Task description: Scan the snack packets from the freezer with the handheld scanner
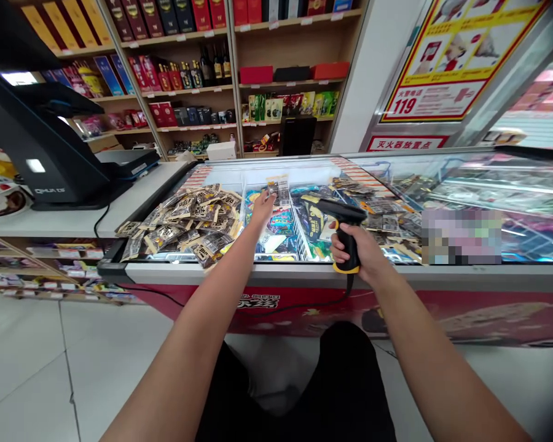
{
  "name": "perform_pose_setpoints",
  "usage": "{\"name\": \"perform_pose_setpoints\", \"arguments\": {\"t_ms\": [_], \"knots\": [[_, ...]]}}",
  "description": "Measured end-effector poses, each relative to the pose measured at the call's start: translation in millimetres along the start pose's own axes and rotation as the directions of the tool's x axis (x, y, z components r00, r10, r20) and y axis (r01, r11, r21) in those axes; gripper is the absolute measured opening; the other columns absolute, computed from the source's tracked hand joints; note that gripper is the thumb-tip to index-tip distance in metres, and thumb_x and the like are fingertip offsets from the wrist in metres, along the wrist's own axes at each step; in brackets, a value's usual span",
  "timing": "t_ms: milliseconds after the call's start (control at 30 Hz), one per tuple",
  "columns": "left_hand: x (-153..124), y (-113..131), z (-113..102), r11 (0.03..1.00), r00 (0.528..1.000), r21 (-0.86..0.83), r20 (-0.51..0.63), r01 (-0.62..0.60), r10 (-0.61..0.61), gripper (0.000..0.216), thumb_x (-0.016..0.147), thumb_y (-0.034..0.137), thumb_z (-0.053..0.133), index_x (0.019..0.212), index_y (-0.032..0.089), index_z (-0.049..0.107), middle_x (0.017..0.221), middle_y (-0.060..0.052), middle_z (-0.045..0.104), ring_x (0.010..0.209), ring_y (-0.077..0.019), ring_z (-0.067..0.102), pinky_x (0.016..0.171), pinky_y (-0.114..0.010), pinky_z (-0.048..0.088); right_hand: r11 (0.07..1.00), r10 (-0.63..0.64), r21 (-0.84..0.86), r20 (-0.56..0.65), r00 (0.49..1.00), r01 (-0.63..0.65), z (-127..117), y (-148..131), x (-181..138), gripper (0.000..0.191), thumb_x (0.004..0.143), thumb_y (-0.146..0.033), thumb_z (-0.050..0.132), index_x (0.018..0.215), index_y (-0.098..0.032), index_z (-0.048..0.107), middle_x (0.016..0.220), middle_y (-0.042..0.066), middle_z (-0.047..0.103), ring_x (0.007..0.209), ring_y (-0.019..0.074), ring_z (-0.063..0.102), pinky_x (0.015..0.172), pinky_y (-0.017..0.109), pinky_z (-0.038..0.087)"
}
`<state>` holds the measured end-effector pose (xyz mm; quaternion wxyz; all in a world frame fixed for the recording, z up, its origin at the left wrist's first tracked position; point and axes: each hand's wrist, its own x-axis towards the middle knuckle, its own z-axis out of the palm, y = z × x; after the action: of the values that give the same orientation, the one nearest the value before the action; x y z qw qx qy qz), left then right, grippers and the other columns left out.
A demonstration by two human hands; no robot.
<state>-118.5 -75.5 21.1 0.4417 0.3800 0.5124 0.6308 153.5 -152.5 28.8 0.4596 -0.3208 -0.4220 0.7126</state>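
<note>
In the head view, my left grip (262, 207) is pinched on a small packet (283, 191) above the freezer (299, 269), between the left pile (198, 215) and right pile (384, 212) of packets. My right grip (363, 248) is wrapped around the handle of a black-and-yellow scanner (343, 212), its nose pointing left; the cord (349, 285) hangs below.

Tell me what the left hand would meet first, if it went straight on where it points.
Beyond the beige-edged plastic packet it holds, the left hand would probably first meet the freezer's long white rear rim; depth is unclear, and it might pass above.
</note>
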Motion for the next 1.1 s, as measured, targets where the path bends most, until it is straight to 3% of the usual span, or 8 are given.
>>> {"name": "perform_pose_setpoints", "arguments": {"t_ms": [133, 267, 500, 700, 833, 1000, 1100], "knots": [[4, -1, -1, 0.999, 0.999, -0.021, -0.037, 0.027, -0.028, 0.049, 0.117, 0.039, 0.069, 0.165, 0.027, 0.065, 0.182, -0.013, 0.057, 0.167, -0.0334, 0.058, 0.113, -0.042, 0.070, 0.999, -0.012, -0.053, 0.018, 1.000, 0.013, 28, 10, 0, 0.041, 0.080, -0.044, 0.099, 0.100, -0.023, 0.070, 0.060, -0.006, 0.058, 0.041, 0.0096, 0.045, 0.038, 0.022, 0.041], [7, -2, -2, 0.999, 0.999, -0.031, -0.026, 0.028, -0.029, 0.043, 0.120, 0.046, 0.063, 0.160, 0.030, 0.068, 0.182, -0.010, 0.058, 0.169, -0.0304, 0.055, 0.107, -0.035, 0.070, 0.989, -0.048, -0.142, -0.056, 0.997, 0.040, 40, 15, -2, 0.042, 0.082, -0.047, 0.101, 0.096, -0.023, 0.069, 0.058, -0.005, 0.059, 0.041, 0.0102, 0.047, 0.036, 0.022, 0.043], [10, -3, -3, 0.998, 0.997, -0.022, -0.050, 0.055, -0.056, 0.060, 0.114, 0.055, 0.073, 0.167, 0.030, 0.063, 0.183, -0.012, 0.056, 0.166, -0.0343, 0.058, 0.107, -0.035, 0.070, 0.953, -0.134, -0.284, -0.079, 0.988, 0.107, 44, 18, -10, 0.044, 0.086, -0.043, 0.102, 0.086, -0.025, 0.062, 0.059, -0.002, 0.063, 0.040, 0.0104, 0.049, 0.035, 0.022, 0.045], [7, -3, -1, 0.998, 0.998, -0.031, -0.022, 0.050, -0.050, 0.038, 0.120, 0.047, 0.064, 0.153, 0.028, 0.069, 0.177, -0.009, 0.061, 0.162, -0.0282, 0.060, 0.105, -0.029, 0.069, 0.951, -0.149, -0.283, -0.079, 0.986, 0.121, 44, 19, -9, 0.045, 0.086, -0.042, 0.103, 0.087, -0.026, 0.061, 0.061, -0.003, 0.063, 0.040, 0.0104, 0.050, 0.035, 0.022, 0.044], [5, -2, -1, 0.998, 0.997, -0.035, -0.052, 0.046, -0.048, 0.044, 0.118, 0.046, 0.069, 0.158, 0.029, 0.067, 0.178, -0.010, 0.060, 0.161, -0.0302, 0.062, 0.106, -0.033, 0.070, 0.936, -0.154, -0.332, -0.091, 0.984, 0.116, 44, 21, -10, 0.045, 0.086, -0.048, 0.102, 0.085, -0.024, 0.063, 0.060, -0.002, 0.063, 0.039, 0.0100, 0.049, 0.035, 0.022, 0.044], [-2, 6, 2, 0.998, 0.999, 0.063, -0.030, 0.020, -0.018, 0.039, 0.119, 0.037, 0.064, 0.155, 0.023, 0.070, 0.164, -0.015, 0.072, 0.148, -0.0324, 0.072, 0.107, -0.040, 0.070, 0.971, -0.159, -0.192, -0.074, 0.985, 0.142, 39, 18, -6, 0.042, 0.081, -0.046, 0.102, 0.093, -0.024, 0.068, 0.060, -0.004, 0.062, 0.040, 0.0104, 0.048, 0.036, 0.023, 0.043], [-12, 12, 8, 0.962, 0.994, 0.251, 0.024, -0.108, 0.106, 0.034, 0.119, 0.033, 0.062, 0.147, 0.019, 0.075, 0.153, -0.015, 0.079, 0.145, -0.0329, 0.073, 0.114, -0.042, 0.065, 0.993, -0.116, -0.028, -0.036, 0.993, 0.115, 26, 10, 1, 0.039, 0.080, -0.046, 0.098, 0.098, -0.024, 0.071, 0.059, -0.007, 0.056, 0.040, 0.0080, 0.041, 0.038, 0.021, 0.042]]}}
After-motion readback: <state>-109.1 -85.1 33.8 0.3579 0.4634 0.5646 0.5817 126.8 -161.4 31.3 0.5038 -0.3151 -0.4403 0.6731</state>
